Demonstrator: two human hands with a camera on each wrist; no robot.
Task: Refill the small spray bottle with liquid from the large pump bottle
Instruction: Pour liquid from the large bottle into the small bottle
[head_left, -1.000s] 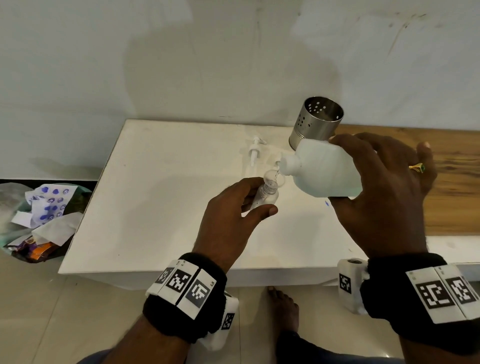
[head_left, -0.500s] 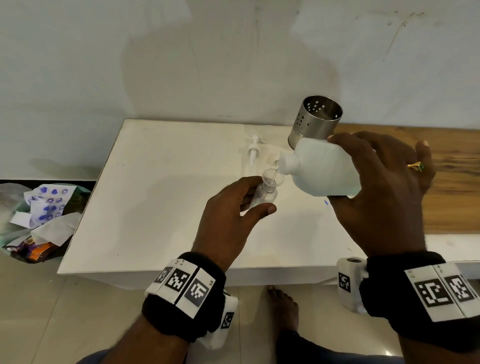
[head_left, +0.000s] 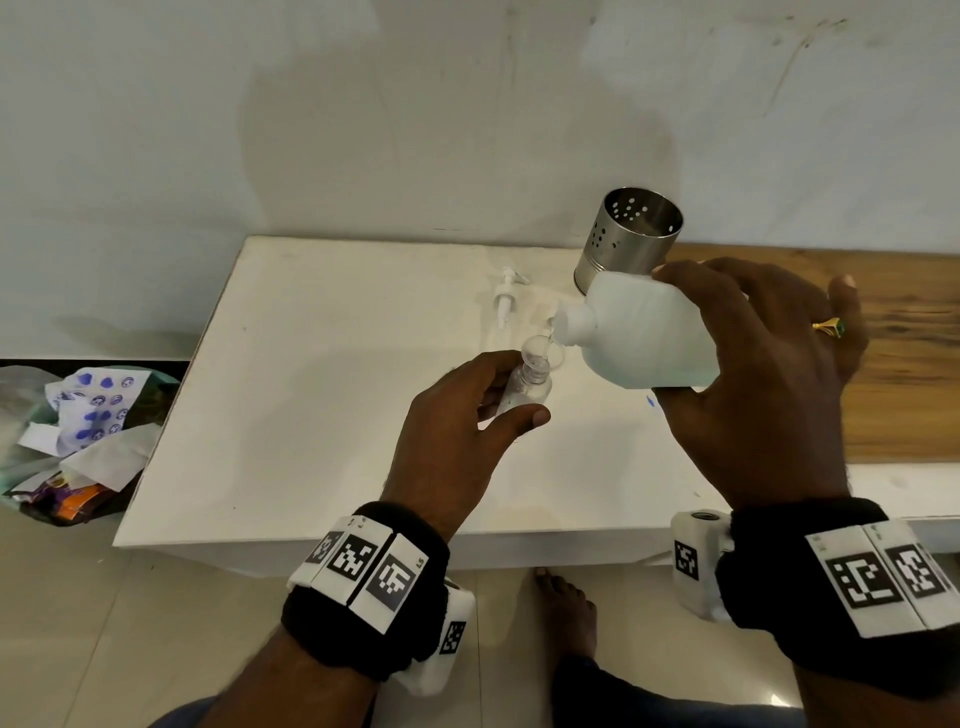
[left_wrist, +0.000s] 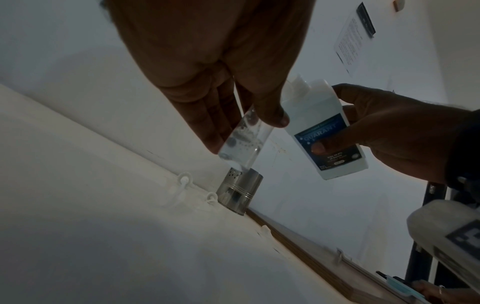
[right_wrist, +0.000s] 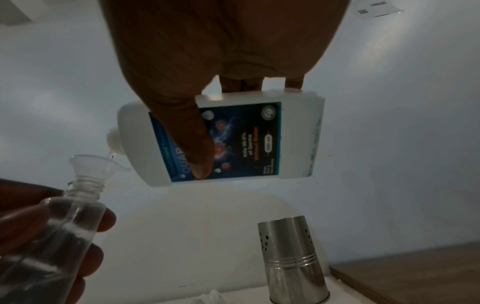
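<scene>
**Pour under way over the white table**

Left hand (head_left: 457, 415) grips small clear spray bottle (right_wrist: 70, 224), tilted, above the table (head_left: 311, 415). Clear funnel (right_wrist: 97, 164) sits in its neck. Right hand (head_left: 769, 374) grasps large white bottle (head_left: 644, 338), tipped near-horizontal, mouth just over funnel; thin stream falls in. Pump head (head_left: 506, 299) lies on table near steel perforated cup (head_left: 631, 234).
</scene>
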